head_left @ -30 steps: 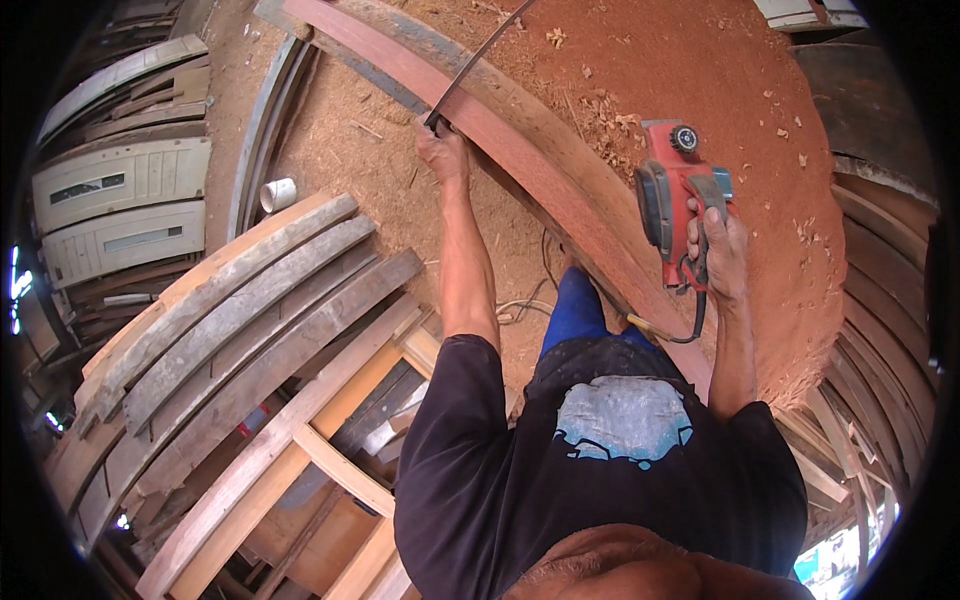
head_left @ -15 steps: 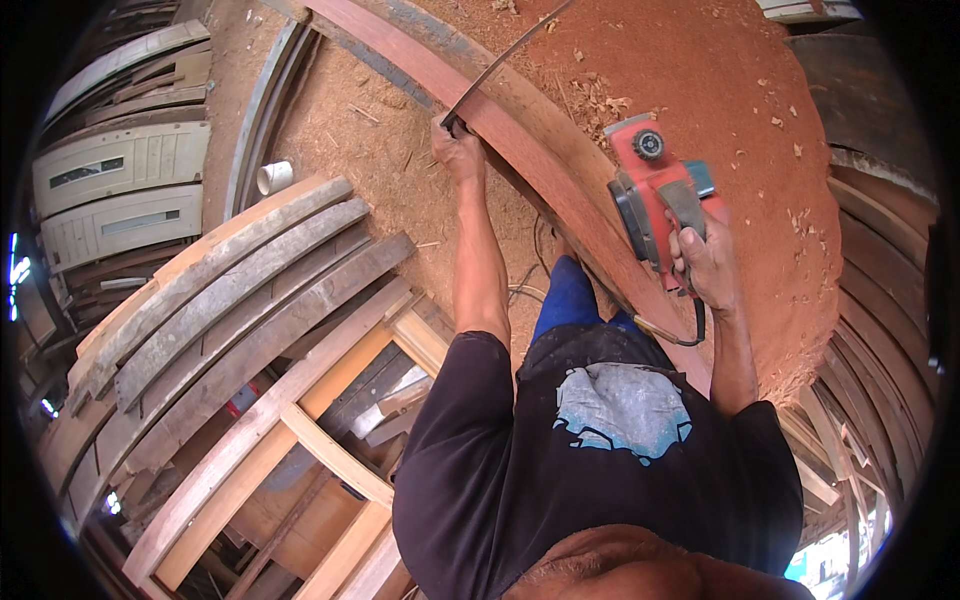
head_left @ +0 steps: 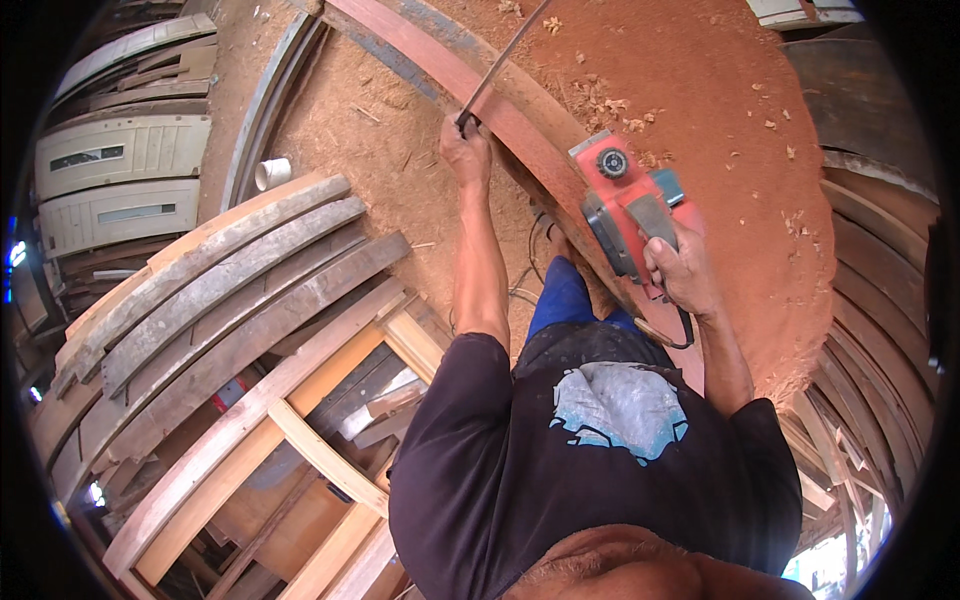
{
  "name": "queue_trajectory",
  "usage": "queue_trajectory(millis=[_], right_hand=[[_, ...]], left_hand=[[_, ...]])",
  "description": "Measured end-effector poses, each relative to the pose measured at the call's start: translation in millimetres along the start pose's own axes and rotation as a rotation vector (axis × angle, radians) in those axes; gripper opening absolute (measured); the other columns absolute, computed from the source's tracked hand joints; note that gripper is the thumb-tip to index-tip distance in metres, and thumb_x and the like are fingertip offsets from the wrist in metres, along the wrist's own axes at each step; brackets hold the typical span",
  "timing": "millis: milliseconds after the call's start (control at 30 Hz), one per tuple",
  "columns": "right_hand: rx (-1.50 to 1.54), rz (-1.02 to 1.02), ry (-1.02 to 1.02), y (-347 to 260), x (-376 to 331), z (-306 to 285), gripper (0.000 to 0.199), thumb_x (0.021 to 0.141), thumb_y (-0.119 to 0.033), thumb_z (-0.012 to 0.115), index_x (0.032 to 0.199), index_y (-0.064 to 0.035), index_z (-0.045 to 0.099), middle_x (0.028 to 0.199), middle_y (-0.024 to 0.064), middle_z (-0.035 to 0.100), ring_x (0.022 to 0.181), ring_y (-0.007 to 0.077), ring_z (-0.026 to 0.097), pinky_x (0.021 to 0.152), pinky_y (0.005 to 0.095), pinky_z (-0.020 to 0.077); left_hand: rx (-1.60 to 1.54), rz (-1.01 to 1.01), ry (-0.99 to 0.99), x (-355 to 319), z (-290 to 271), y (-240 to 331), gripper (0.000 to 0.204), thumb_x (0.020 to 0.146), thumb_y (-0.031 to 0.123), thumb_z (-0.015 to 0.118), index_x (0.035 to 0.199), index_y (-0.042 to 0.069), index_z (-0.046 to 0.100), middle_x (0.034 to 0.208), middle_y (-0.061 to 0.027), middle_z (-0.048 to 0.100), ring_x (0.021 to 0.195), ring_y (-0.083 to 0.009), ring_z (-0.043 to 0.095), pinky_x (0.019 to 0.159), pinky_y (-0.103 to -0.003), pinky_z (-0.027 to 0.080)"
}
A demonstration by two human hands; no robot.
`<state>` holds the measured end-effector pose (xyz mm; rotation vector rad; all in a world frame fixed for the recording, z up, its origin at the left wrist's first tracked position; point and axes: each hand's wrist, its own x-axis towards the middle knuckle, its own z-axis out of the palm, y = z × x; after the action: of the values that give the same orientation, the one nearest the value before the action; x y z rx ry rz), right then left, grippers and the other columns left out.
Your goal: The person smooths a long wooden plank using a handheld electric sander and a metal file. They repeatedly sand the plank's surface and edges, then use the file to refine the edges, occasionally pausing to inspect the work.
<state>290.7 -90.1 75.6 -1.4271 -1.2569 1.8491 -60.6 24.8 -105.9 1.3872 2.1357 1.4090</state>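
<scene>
Head-worn view down on a person's two bare hands. At upper centre, the left hand (head_left: 467, 150) is closed around the dark end of one thin strip (head_left: 510, 55) that crosses a long reddish board (head_left: 525, 140). Right of centre, the right hand (head_left: 682, 268) wraps the rear handle of one red power planer (head_left: 597, 153), which has one round black knob (head_left: 612, 163); whether it touches the board cannot be told. Any marking on the planer is too small to read. The dark shirt (head_left: 470, 430) bears one grey and light-blue print (head_left: 620, 410). At left are two pale slotted panels (head_left: 165, 148), one white container (head_left: 272, 174), at least four stacked curved-looking planks (head_left: 235, 240) and one wooden frame (head_left: 325, 455).
</scene>
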Motion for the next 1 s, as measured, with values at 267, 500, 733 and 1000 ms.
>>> queue_trajectory(millis=[267, 500, 733, 1000], right_hand=[[-0.146, 0.046, -0.099, 5, -13, 6, 0.072, 0.089, -0.065, 0.058, 0.109, 0.0041, 0.062, 0.077, 0.0089, 0.063, 0.071, 0.018, 0.061, 0.065, 0.035, 0.049], [-0.329, 0.035, -0.038, 3, 18, 31, 0.081, 0.084, -0.069, 0.058, 0.111, 0.0065, 0.065, 0.091, 0.0248, 0.069, 0.088, 0.034, 0.069, 0.08, 0.0435, 0.0511], [-0.284, -0.063, -0.074, -41, 102, 78, 0.073, 0.089, -0.066, 0.058, 0.112, 0.0028, 0.063, 0.078, 0.0108, 0.061, 0.07, 0.0196, 0.059, 0.063, 0.0351, 0.0458], [-0.4, -0.082, -0.147, -108, 209, 123, 0.087, 0.089, -0.069, 0.053, 0.133, 0.006, 0.057, 0.098, 0.0235, 0.07, 0.099, 0.0317, 0.069, 0.089, 0.0419, 0.0513]], left_hand=[[-0.043, -0.107, 0.039, -12, -4, 6, 0.006, 0.091, 0.001, 0.062, 0.096, 0.002, 0.065, 0.083, -0.014, 0.07, 0.076, -0.0208, 0.066, 0.071, -0.035, 0.051], [-0.192, -0.336, 0.214, -32, -95, -18, 0.004, 0.097, 0.003, 0.061, 0.1, 0.002, 0.064, 0.091, -0.0055, 0.069, 0.085, -0.0154, 0.063, 0.075, -0.03, 0.051], [-0.386, -0.479, 0.39, -63, -167, -82, 0.01, 0.099, 0.0, 0.059, 0.108, -0.003, 0.055, 0.099, -0.0086, 0.063, 0.091, -0.0152, 0.063, 0.08, -0.029, 0.056], [-0.276, -0.553, 0.456, -58, -182, -79, 0.008, 0.1, 0.001, 0.057, 0.107, -0.003, 0.054, 0.098, -0.0076, 0.062, 0.089, -0.0137, 0.061, 0.078, -0.027, 0.054]])
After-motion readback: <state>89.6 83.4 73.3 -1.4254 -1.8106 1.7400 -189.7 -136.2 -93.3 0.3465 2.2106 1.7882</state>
